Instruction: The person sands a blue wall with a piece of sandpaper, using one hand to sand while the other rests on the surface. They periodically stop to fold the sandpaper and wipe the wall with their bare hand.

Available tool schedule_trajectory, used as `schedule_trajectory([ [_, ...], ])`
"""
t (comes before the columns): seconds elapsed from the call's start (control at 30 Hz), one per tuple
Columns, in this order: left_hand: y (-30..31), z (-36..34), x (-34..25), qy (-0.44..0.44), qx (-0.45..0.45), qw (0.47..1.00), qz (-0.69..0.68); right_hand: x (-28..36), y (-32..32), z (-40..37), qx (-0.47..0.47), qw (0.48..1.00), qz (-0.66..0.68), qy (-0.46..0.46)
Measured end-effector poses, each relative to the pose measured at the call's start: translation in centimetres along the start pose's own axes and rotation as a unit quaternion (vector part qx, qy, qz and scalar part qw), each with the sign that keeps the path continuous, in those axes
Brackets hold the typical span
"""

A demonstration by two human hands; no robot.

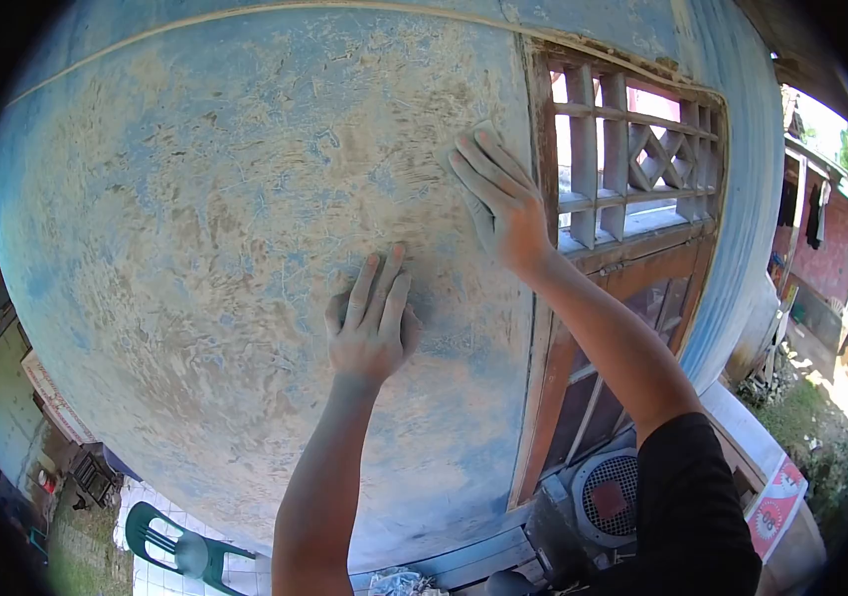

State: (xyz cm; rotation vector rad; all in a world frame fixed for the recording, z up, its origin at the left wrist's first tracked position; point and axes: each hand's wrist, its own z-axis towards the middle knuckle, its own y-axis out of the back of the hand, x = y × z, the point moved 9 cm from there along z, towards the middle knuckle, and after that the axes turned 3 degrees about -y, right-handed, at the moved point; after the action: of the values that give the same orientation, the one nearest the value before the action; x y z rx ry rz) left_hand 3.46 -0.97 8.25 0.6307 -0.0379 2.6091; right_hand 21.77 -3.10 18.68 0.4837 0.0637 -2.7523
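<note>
A blue wall (pixel 195 228) with peeling, patchy paint and dusty beige areas fills most of the head view. My left hand (pixel 372 323) lies against its middle, fingers stretched and apart, coated in grey dust. Nothing shows in that hand, though its palm is hidden. Higher up and to the right, my right hand (pixel 503 204) is pressed flat on the wall near the window frame. Under its dusty fingers, the edge of a thin grey sheet (pixel 483 127), apparently sandpaper, shows past the fingertips; most of it is covered.
A wooden window frame (pixel 543 129) with a lattice vent stands right of my hands. Below it is a round fan-like grille (pixel 605 497). A green plastic chair (pixel 207 561) stands at lower left, and a red-and-white box (pixel 776 512) at lower right.
</note>
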Motion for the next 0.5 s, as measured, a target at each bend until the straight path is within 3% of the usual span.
schedule_trajectory([
  [0.1,0.0,0.5,0.1,0.013,-0.019,1.000,-0.009,2.5,-0.4,-2.5,0.024,0.999,0.023,0.036],
  [0.17,0.3,0.2,0.1,0.007,-0.023,1.000,-0.008,5.1,-1.7,-6.0,0.144,0.975,0.046,0.166],
  [0.3,0.3,0.0,0.1,0.010,-0.020,1.000,-0.009,2.9,-0.9,-4.7,0.191,0.949,0.057,0.245],
  [0.37,0.2,-0.1,0.2,0.014,-0.008,1.000,-0.012,0.1,0.1,-1.7,0.089,0.984,0.017,0.156],
  [0.4,0.0,-0.1,0.2,0.013,-0.008,1.000,-0.011,0.0,0.0,-1.2,0.088,0.984,0.018,0.155],
  [0.47,-0.2,-0.3,0.2,0.014,-0.004,1.000,-0.008,-2.3,1.1,0.2,0.003,1.000,0.010,0.012],
  [0.5,0.0,-0.1,0.0,0.013,-0.002,1.000,-0.006,-1.6,0.7,-0.2,0.001,1.000,0.012,0.011],
])
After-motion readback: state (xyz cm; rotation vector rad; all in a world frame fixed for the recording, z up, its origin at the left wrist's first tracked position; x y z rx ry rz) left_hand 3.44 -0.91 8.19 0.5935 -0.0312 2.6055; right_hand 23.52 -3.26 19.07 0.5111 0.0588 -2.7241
